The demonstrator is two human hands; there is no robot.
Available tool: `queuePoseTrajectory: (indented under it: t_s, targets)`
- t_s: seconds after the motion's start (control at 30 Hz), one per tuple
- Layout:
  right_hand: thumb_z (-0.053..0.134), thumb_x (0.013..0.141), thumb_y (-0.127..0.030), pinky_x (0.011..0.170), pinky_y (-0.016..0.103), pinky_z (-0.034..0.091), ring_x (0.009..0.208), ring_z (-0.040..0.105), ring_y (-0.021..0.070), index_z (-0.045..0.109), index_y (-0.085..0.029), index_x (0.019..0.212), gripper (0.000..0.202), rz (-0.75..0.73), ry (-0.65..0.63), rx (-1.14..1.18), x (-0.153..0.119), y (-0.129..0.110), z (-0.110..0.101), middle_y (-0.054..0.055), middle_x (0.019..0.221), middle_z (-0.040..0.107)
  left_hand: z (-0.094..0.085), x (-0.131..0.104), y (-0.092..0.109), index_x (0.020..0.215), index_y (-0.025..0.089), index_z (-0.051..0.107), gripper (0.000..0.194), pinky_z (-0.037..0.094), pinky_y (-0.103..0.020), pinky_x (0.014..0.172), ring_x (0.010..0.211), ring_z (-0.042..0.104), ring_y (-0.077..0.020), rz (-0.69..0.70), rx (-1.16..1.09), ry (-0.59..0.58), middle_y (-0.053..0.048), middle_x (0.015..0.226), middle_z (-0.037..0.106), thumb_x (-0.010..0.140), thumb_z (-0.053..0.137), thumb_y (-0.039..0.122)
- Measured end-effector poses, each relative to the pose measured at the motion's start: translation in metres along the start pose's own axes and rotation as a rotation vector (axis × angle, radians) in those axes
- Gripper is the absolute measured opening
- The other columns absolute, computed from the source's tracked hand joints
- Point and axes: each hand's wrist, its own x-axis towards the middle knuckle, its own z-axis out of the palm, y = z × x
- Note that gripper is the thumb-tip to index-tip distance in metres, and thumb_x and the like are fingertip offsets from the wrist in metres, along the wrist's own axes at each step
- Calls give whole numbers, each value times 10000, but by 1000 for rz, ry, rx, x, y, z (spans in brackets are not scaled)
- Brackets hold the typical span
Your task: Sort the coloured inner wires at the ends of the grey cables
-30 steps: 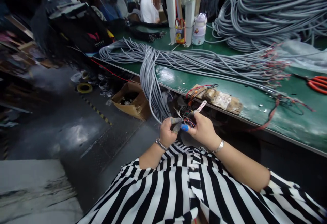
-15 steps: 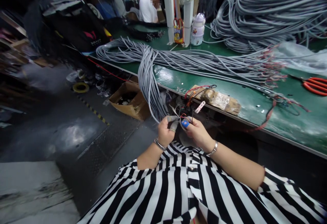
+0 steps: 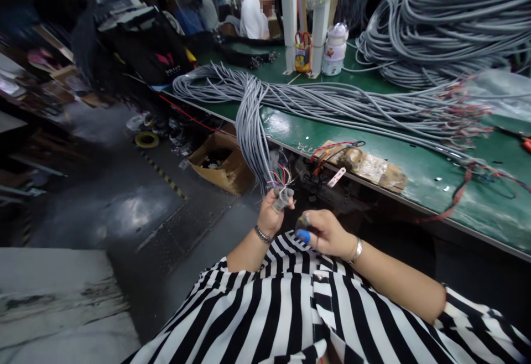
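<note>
**Loose wires close to hanging cables**

Coloured wires point(image 3: 282, 175), one fan, sit off the desk's point(image 3: 418, 190) front edge, pinched in the left hand's point(image 3: 271, 216) closed fingers. The right hand point(image 3: 333, 235) is apart, fingers curled; whether it grips anything cannot be told. Judged risk: strands snagging, owing to the adjacent draped cables point(image 3: 251, 129). Count: two hands, one taped block point(image 3: 371, 166); wires and cables overlap, uncountable.
</note>
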Motion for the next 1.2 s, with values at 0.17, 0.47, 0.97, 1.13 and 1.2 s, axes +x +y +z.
queuePoseTrajectory:
  t_s: [0.17, 0.47, 0.97, 1.13, 1.2]
  targets:
    - [528, 916, -316, 589, 303, 469, 607, 581, 168, 635, -220, 897, 145, 127, 382, -13, 0, -11, -17, 53, 746, 658, -8, -4, 8, 725, 155, 646, 406, 413, -250, 533, 516, 519, -100, -92, -119, -98, 8, 542, 569, 696, 780, 537]
    - [573, 852, -198, 777, 324, 545, 963, 650, 216, 621, -219, 1109, 263, 96, 254, -310, 23, -15, -13, 104, 1197, 639, -15, -10, 5, 730, 140, 639, 485, 445, -220, 493, 509, 568, -94, -226, -57, -75, 12, 635, 654, 479, 911, 453]
    - [550, 882, -180, 754, 327, 539, 837, 648, 191, 612, -206, 997, 132, 123, 459, -251, 7, 3, -15, 76, 963, 672, -25, -2, 13, 536, 132, 553, 533, 355, -267, 521, 468, 489, -105, -125, -80, -338, -19, 478, 503, 778, 647, 597]
    - [566, 867, -179, 789, 341, 567, 926, 670, 217, 525, -186, 1295, 431, 41, 271, -237, 12, -16, -10, 132, 1166, 658, -28, -4, 8, 684, 123, 651, 487, 373, -235, 483, 485, 515, -106, -229, 15, -269, -19, 548, 589, 556, 832, 557]
    - [543, 838, -122, 864, 360, 558, 1035, 656, 242, 530, -160, 1289, 453, 23, 182, -240, 17, -12, -5, 150, 1196, 652, -26, -4, 8, 696, 121, 652, 507, 412, -226, 489, 499, 536, -104, -278, 38, -242, -20, 590, 622, 491, 875, 528]
